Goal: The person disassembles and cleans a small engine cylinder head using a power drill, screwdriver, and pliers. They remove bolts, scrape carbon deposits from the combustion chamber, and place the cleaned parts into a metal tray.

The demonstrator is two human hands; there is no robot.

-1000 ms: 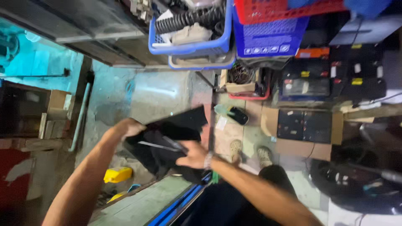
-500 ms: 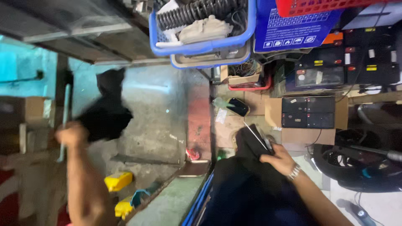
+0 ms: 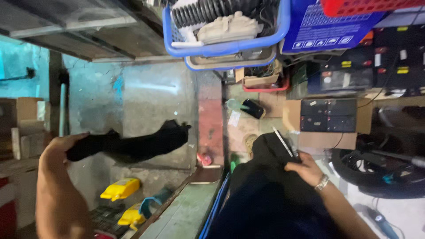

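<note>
Head view: left hand (image 3: 59,146) holds black cloth (image 3: 133,144) stretched rightward.

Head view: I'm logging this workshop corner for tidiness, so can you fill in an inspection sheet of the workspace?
Surface: grey concrete floor, stained, with a reddish strip.
Job's things: long black cloth piece held out to one side; a black item with a thin light rod held on the lap.
Clutter: blue basket with a black ribbed part, yellow containers, cardboard boxes, black battery-like blocks.
Grips: left hand closed on the cloth's end; right hand, with a wristband, on the black item.
Cables: thin wires by the blocks and the tyre.
Surroundings: metal shelving, teal wall.
</note>
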